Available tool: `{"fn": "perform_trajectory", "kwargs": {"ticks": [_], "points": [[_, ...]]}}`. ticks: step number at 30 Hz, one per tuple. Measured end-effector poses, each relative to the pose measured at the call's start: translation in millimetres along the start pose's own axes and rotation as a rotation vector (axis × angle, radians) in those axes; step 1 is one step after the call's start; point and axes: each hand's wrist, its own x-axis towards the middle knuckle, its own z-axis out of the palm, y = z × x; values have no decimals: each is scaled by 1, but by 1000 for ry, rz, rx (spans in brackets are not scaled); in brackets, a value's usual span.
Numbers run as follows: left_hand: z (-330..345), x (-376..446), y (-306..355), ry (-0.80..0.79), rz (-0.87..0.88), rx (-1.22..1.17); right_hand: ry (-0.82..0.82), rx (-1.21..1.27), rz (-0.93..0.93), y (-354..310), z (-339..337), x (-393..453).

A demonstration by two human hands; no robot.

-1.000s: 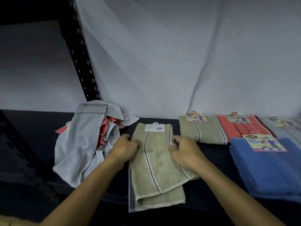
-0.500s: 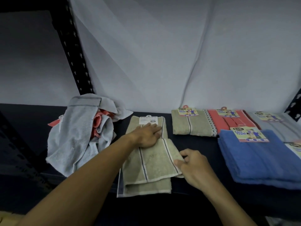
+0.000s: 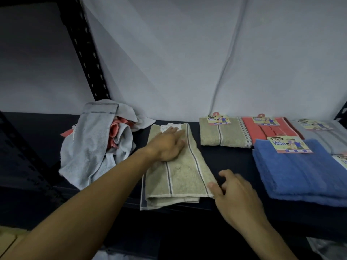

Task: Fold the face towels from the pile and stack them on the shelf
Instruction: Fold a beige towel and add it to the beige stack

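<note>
On a dark shelf [image 3: 234,160], four folded face towels already lie at 2 to 3 o'clock: a beige folded towel [image 3: 221,136], a coral one [image 3: 272,132], a grey one [image 3: 326,137] and a blue one [image 3: 300,175], each carrying a label. At centre, a beige striped towel [image 3: 178,171] lies partly folded (its lower layers still uneven). At 9 o'clock, the pile [image 3: 95,145] of crumpled grey and coral towels waits, so most folding seems left. The left hand [image 3: 167,145] presses flat, fingers straight, on the striped towel's upper half. The right hand [image 3: 232,194] hovers relaxed and spread, holding nothing, its thumb touching the towel's near right corner.
</note>
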Motion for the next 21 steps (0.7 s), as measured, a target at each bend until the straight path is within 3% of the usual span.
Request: {"fn": "perform_trajectory", "kwargs": {"ticks": [2, 4, 8, 10, 15, 21], "points": [[-8, -22, -3, 153, 7, -90, 250, -245, -216, -8, 2, -4], [-14, -51, -9, 273, -6, -160, 409, -144, -461, -20, 9, -7], [-8, -106, -22, 433, -54, -242, 209, -54, -774, -45, 31, -6], [3, -126, -28, 511, -98, -282, 149, -64, -807, -57, 40, -10], [34, -148, -39, 536, -87, -336, 245, -84, -793, -71, 57, -14], [55, -153, -39, 477, -80, -319, 333, 296, -584, -71, 47, -4]]}}
